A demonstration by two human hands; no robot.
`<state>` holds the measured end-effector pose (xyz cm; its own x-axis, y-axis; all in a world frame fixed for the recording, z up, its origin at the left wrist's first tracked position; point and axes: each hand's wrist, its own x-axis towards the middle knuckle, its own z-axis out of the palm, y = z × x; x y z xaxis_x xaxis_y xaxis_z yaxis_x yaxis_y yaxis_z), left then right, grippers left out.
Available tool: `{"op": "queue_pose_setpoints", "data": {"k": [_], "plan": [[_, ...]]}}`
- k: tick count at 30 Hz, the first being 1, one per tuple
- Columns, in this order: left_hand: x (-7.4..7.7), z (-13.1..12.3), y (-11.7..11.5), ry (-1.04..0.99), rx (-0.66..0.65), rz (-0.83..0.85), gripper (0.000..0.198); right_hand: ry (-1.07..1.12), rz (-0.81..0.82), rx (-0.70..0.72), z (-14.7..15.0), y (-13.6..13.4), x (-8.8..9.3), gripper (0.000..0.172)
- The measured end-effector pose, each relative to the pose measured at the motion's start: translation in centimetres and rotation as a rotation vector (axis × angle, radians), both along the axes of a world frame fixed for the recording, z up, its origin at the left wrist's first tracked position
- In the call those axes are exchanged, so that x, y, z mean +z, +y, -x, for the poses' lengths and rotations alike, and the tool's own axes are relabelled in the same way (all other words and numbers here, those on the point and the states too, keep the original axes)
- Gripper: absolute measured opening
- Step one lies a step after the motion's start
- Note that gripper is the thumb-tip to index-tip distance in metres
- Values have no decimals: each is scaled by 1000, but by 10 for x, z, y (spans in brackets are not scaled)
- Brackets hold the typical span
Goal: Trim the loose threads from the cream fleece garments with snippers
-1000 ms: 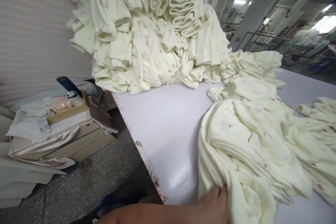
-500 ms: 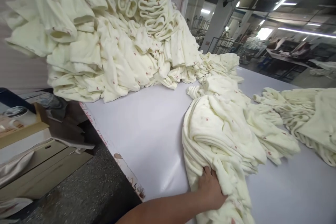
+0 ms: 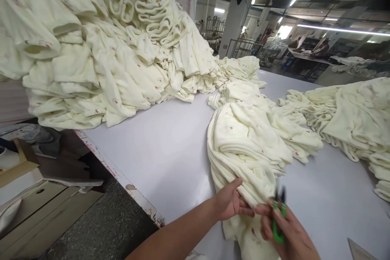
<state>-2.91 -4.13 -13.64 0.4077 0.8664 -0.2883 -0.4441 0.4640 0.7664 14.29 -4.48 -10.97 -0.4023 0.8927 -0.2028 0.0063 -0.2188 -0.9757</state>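
Ceiling lights [image 3: 341,29] and a grey pillar [image 3: 235,16] stand beyond a pale, smooth counter [image 3: 152,146], and from my remote seat I take the spotted cream bundle [image 3: 243,138] of cloth on that counter as my landmark. It lies in front of the two hands, its near end trailing down past them and its far side running into more loose cloth, so I cannot tell where one piece ends. A tall pile [image 3: 128,73] of similar cloth rises to the left of the bundle; a lower heap [image 3: 359,118] sits to its right. At the bundle's near edge, the left hand [image 3: 229,202] has thumb and fingers spread apart, touching the cloth, though I cannot tell whether any is pinched. Just beside it, the right hand [image 3: 288,229] has its fingers wrapped round green-handled snips [image 3: 278,233], dark blades pointing away from me. I judge the cloth soft, limp and plush, hardly slippery, light in a single layer but with some drag where folds stack up. It should crumple rather than hold a shape, and the blades could nick it. I would grip the bundle's near edge, gathering several folds between thumb and fingers, since a pinch on its rounded top might lift only the outer layer.
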Motion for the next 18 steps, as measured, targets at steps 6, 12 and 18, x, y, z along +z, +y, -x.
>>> {"op": "queue_pose_setpoints", "data": {"k": [6, 12, 18], "plan": [[-7, 15, -15, 205, 264, 10, 52, -211, -108, 21, 37, 41, -21, 35], [-40, 47, -76, 670, 299, 80, 52, -287, -168, 76, 17, 49, -50, 38], [-60, 37, -97, 658, 227, 120, 43, -311, -213, 118, 16, 47, -47, 32]]}}
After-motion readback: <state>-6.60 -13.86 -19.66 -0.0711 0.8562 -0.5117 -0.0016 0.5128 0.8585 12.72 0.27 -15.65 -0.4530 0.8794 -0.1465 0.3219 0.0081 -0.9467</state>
